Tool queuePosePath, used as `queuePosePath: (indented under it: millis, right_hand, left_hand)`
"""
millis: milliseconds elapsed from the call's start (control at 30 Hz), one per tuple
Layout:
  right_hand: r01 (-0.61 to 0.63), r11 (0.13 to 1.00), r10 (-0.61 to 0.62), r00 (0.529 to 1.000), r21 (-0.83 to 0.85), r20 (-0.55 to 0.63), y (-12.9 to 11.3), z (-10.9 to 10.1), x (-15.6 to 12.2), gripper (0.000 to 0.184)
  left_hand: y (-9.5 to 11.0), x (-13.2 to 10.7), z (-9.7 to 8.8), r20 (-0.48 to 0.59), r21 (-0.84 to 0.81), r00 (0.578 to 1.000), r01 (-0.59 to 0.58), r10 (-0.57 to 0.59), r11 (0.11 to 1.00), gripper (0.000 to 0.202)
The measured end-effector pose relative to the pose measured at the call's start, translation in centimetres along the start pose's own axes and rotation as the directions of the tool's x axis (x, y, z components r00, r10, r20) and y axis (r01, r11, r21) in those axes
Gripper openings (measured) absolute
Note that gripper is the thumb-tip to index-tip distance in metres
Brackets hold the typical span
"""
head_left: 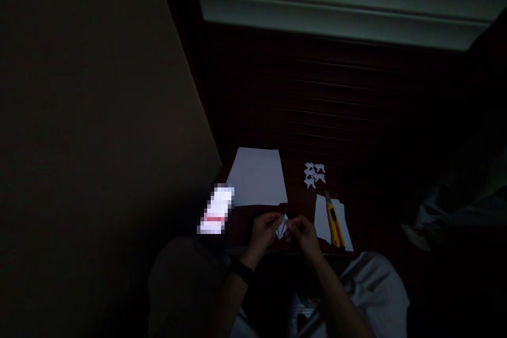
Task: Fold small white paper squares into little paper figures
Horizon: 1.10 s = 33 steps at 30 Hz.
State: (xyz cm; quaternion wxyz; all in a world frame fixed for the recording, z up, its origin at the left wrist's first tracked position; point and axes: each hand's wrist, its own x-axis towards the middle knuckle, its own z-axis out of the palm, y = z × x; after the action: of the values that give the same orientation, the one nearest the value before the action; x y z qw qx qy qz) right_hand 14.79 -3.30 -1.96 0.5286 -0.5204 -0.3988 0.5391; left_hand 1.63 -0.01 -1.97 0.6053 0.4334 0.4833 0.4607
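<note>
Between my two hands is a small white piece of folded paper (281, 228), pointed at its top and creased lengthwise. The fingers of my left hand (264, 229) pinch its left side. My right hand (303, 232) grips its right edge, with thumb and fingertips close together. Just right of my right hand lies a yellow utility knife (335, 224), its blade end pointing away from me. Under the knife are smaller white paper sheets (322, 216). Several small folded paper figures (315, 175) sit grouped beyond my right hand.
A stack of large white paper (257, 177) lies at the back left of the dark table (297, 185). By its left corner is a bright, pixelated rectangular screen (217, 208). A wall (99, 90) rises on the left, and my knees flank the table's near edge. The room is dim.
</note>
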Motion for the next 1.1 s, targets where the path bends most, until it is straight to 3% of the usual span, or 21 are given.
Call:
queuePosePath:
  millis: [500, 1100]
  right_hand:
    - [0.004, 0.995, -0.006, 1.0, 0.1, 0.016, 0.1, 0.3, 0.1, 0.016]
    - [-0.008, 0.982, -0.001, 0.999, 0.187, 0.047, 0.8, -0.1, 0.6, 0.012]
  left_hand:
    - [0.8, -0.2, 0.3, -0.045, -0.028, 0.999, 0.027, -0.029, 0.999, 0.031]
    - [-0.8, 0.4, 0.1, -0.026, -0.04, 0.998, -0.055, 0.054, 0.998, 0.028]
